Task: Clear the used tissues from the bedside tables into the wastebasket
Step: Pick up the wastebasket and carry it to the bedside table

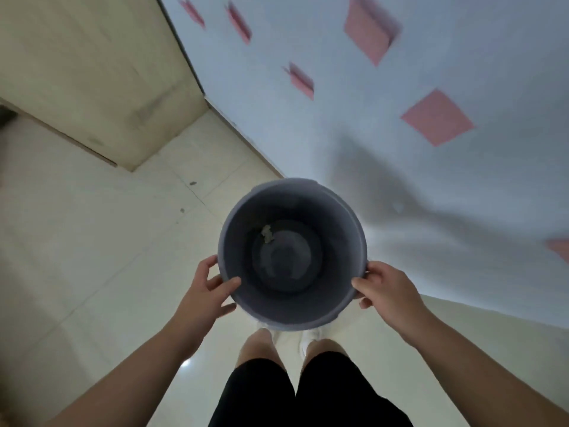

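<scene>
Grey plastic wastebasket (292,254): round, open-topped, held upright between your two hands above the floor, directly over your feet. Inside, one small pale crumpled scrap (267,234) lies at the bottom, probably a tissue; the rest of the base looks bare.

Left hand (209,291): fingers curled round the left rim, thumb hooked over the lip into the bucket. Right hand (386,291): fingers closed on the right rim, thumb on top. Both hold the basket; neither holds a tissue.

Bed (369,134): pale sheet with pink squares, just beyond the basket and to your right, blurred by motion. Wooden cabinet (101,81): upper left, standing on the cream tiled floor (77,241); whether it is a bedside table you cannot tell from here. No loose tissues show on any surface in view.

Risks, as judged:
- Rim grips are shallow; a quick swing could tip the basket and spill the scrap.
- Both hands are occupied, so you must set the basket down before picking anything up; placed too far from a table, tissues may miss it.
- Motion blur suggests haste; your shins or the bed edge could knock the basket.
</scene>
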Tool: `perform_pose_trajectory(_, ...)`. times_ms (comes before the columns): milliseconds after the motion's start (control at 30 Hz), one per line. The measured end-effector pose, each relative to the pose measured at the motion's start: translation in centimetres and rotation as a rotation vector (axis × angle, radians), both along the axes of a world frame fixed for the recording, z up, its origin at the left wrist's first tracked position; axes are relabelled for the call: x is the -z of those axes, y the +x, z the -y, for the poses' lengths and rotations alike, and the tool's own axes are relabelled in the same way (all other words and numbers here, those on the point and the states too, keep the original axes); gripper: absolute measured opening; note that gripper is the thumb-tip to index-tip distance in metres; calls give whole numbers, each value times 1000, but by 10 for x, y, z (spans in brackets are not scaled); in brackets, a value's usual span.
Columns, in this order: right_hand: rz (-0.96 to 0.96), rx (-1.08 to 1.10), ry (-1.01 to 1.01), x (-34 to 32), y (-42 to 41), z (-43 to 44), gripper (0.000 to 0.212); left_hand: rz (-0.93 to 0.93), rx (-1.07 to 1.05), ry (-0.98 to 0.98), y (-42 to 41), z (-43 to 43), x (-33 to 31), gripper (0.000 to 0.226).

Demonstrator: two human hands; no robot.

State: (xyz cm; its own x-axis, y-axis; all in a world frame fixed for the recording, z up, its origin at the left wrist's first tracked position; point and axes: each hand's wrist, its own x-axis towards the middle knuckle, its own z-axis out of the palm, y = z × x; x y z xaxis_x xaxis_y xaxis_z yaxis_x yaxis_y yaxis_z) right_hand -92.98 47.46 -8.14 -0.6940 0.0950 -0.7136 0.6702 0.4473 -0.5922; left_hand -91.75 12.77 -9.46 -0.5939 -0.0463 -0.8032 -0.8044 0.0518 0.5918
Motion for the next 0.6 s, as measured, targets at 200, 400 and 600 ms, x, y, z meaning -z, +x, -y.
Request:
perform_pose_trajectory(200,-106,-213,-67,-98,-8,63,19,-79,-392,-11,74,35,-95,51)
perform_pose_trajectory(400,-171,-437,-157,-132,-20,172,25,-149,-719,1,142,97,-124,64)
perform_pose_trajectory(600,-124,-751,-189,-144,-24,315,37,-188,-970,52,200,185,-127,67)
